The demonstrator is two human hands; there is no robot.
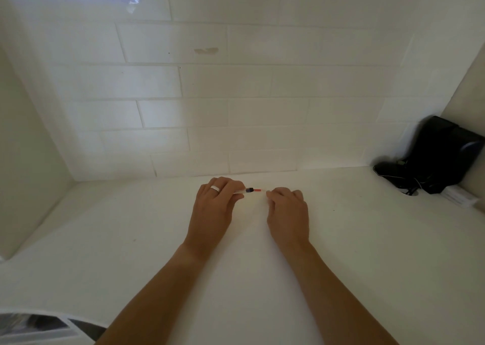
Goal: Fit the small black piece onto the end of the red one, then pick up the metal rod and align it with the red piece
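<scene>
Your left hand (214, 203), fingers curled, grips a small syringe (249, 190) lying level just above the white tabletop (105, 253); your right hand (287, 208) pinches its red-tipped end. Behind stands the tiled wall (236, 82).

I can't see how far the syringe (248, 190) runs inside my left hand (215, 203); curled fingers cover its barrel. Its red tip is too small to read. The black device (443, 156) is cut off at the right edge.
</scene>
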